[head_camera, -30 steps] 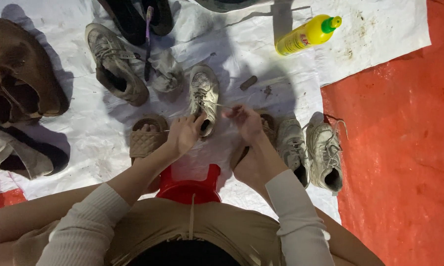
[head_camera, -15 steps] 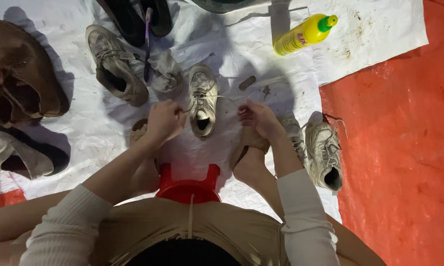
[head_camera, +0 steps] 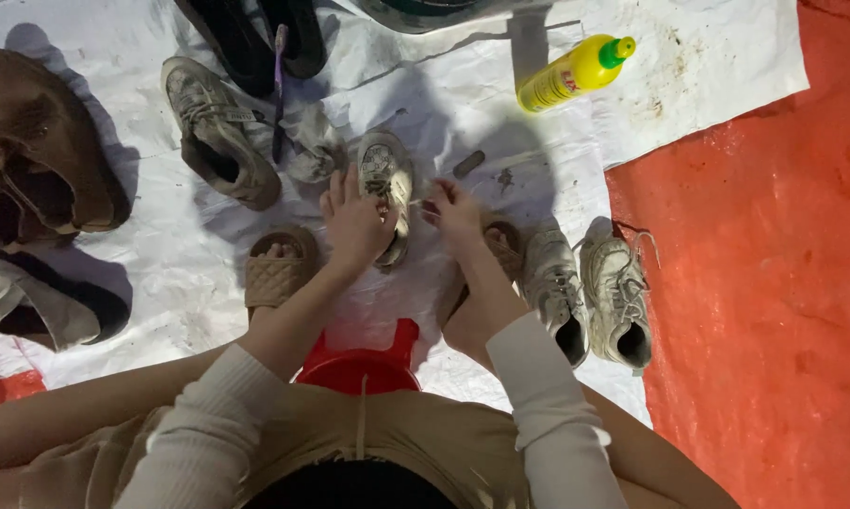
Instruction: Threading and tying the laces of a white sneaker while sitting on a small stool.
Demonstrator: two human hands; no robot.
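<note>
Grey scuffed sneaker [head_camera: 384, 184], left hand [head_camera: 354, 221] gripping.

grey-white sneaker [head_camera: 385, 193] at fingertips | yellow bottle [head_camera: 573, 73], green cap | tan quilted slipper [head_camera: 278, 269] | red stool [head_camera: 361, 362]

Both hands [head_camera: 354, 221] [head_camera: 455, 212] reach forward, fingers seemingly pinching.

One package only: yellow plastic bottle [head_camera: 576, 73] with a green cap, lying on its side at the top right of the white sheet [head_camera: 708, 85], cap pointing right toward the red floor [head_camera: 774, 283]. A label wraps its body, yellow with red and dark print. No signs or screens in view.
</note>
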